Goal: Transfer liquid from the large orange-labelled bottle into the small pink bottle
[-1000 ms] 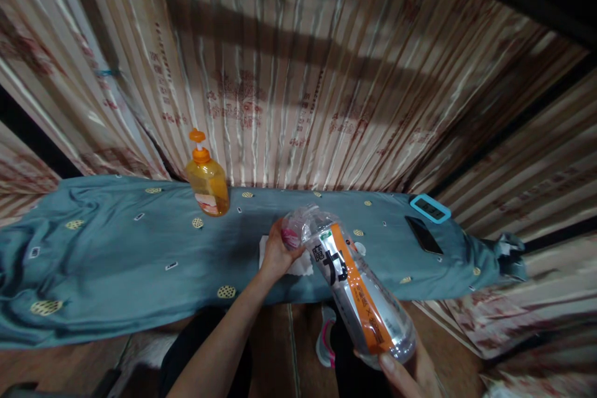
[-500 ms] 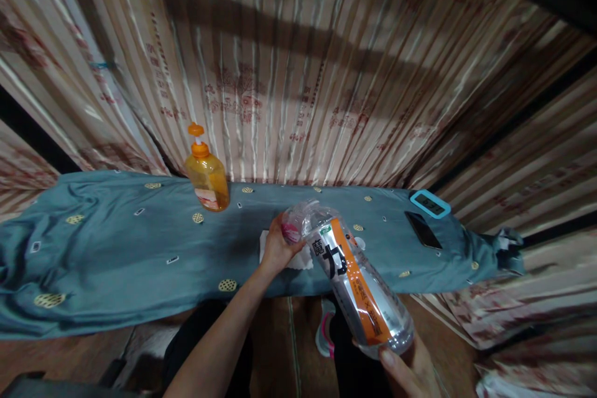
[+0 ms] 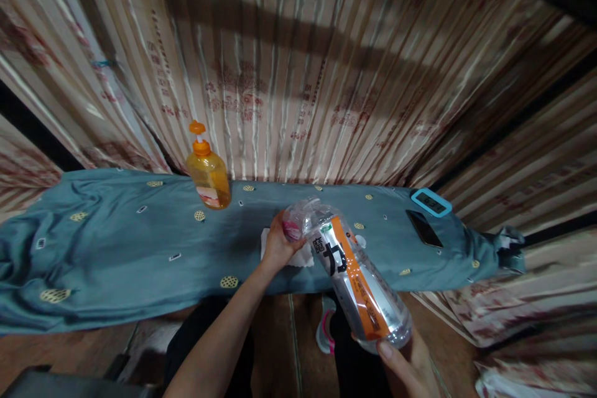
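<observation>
My right hand point(image 3: 408, 364) is closed around the base of a large clear plastic bottle point(image 3: 359, 280) with a silver and orange label. The bottle lies tilted, its neck end pointing up and left. My left hand point(image 3: 278, 245) is wrapped around a small clear plastic container point(image 3: 293, 222) with pink on its side. The bottle's neck end meets this container; the exact contact between them cannot be made out. Below them, a white tissue or paper point(image 3: 303, 257) lies on the cloth. A small round whitish disc point(image 3: 360, 242) shows just right of the bottle.
A blue-green cloth point(image 3: 125, 261) covers the long, narrow table. An orange pump bottle point(image 3: 209, 180) stands at the back left. On the right lie a dark phone point(image 3: 423, 228) and a blue-rimmed digital clock point(image 3: 431, 203). A patterned curtain point(image 3: 261, 74) hangs behind.
Both hands keep nearly the same pose on the bottle and the container. The view has shifted very slightly.
</observation>
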### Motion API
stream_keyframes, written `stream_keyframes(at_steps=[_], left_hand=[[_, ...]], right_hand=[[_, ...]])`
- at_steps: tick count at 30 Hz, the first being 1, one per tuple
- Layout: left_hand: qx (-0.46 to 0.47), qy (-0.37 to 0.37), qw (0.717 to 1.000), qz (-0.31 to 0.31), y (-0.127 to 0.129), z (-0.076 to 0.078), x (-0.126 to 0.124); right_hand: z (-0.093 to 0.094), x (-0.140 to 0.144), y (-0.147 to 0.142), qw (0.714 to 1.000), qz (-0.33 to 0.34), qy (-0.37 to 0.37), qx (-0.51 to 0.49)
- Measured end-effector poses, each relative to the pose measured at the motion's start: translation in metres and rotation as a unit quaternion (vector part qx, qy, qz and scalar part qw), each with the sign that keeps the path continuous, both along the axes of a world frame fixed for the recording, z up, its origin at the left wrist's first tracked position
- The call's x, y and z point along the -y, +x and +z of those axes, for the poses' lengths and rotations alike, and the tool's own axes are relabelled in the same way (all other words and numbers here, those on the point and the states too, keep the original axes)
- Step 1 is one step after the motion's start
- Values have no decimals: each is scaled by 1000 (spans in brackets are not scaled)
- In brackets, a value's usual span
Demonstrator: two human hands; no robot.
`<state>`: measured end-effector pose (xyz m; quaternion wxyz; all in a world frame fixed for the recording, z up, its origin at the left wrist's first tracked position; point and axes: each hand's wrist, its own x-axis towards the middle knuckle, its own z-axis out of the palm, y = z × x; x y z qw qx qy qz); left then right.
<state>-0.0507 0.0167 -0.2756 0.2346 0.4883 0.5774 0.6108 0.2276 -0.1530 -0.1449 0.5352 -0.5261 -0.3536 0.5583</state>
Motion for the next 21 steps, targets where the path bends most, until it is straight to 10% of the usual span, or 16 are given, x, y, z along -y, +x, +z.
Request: stream_keyframes(at_steps=[21], left_hand=[[18,-21,1000,-16,3,14,3]], right_hand=[[-3,-1,1,1000,-5,11,17]])
